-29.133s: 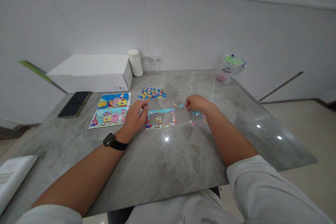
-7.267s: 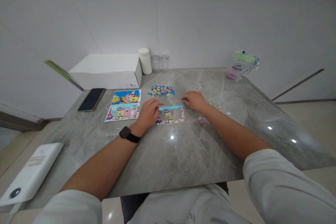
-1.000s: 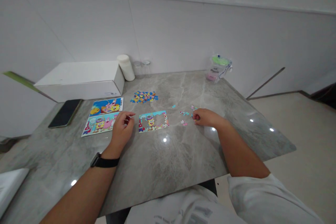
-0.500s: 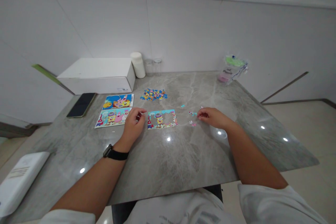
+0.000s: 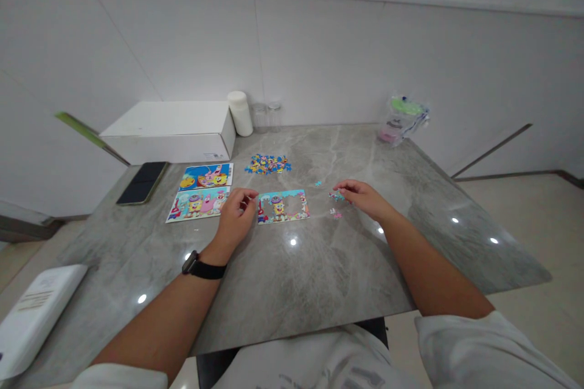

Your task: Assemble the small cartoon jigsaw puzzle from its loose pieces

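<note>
A partly filled jigsaw puzzle [image 5: 277, 209] with a cartoon scene lies on the table, with grey gaps in its middle and right. My left hand [image 5: 237, 209] rests at the puzzle's left edge, fingers loosely bent and nothing visible in them. Over a few loose teal pieces [image 5: 336, 196] right of the puzzle, my right hand [image 5: 358, 194] has its forefinger stretched out and its thumb slightly apart. Pink pieces [image 5: 336, 214] lie just below that hand, and a single teal piece [image 5: 318, 183] is to its left. The picture sheet [image 5: 201, 202] sits beside my left hand.
Behind the puzzle is a heap of mixed pieces [image 5: 268, 164]. At the back left stand a white box [image 5: 168, 127], a white bottle [image 5: 240, 113] and two clear glasses [image 5: 267, 117]. A phone [image 5: 142, 183], a white device [image 5: 39, 310] and a plastic bag [image 5: 401, 121] also lie around.
My right hand has shifted left and slightly away from me, over the teal pieces, with its forefinger straighter. My left hand has barely moved.
</note>
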Tool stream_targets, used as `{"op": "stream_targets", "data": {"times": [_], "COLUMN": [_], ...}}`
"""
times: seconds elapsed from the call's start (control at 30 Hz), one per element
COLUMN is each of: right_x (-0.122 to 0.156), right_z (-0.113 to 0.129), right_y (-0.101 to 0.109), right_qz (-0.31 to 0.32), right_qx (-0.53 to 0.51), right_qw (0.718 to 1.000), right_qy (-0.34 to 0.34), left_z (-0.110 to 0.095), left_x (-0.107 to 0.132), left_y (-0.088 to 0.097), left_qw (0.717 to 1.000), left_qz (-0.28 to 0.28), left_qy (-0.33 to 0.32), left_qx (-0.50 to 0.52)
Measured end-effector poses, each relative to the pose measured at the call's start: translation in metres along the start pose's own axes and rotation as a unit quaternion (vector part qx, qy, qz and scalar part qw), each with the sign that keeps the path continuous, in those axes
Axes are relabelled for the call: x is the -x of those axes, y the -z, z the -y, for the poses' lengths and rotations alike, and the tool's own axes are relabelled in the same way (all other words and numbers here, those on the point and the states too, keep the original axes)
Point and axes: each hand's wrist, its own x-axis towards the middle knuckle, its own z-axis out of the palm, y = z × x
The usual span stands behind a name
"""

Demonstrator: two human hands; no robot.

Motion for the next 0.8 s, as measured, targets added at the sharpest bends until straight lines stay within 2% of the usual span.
{"op": "stream_targets", "data": {"times": [0.3, 0.6, 0.8], "right_x": [0.003, 0.003, -0.001], "right_z": [0.01, 0.009, 0.012], "right_y": [0.001, -0.003, -0.013], "right_qz": [-0.032, -0.014, -0.004], "right_qx": [-0.103, -0.066, -0.067], "right_qw": [0.993, 0.997, 0.998], "right_qy": [-0.053, -0.048, -0.022], "left_z": [0.001, -0.001, -0.007], "left_x": [0.001, 0.005, 0.007], "left_y": [-0.002, -0.004, -0.005], "left_qw": [1.0, 0.999, 0.994], "left_qz": [0.021, 0.049, 0.096], "left_qy": [0.007, 0.004, -0.054], "left_qx": [0.001, -0.001, -0.023]}}
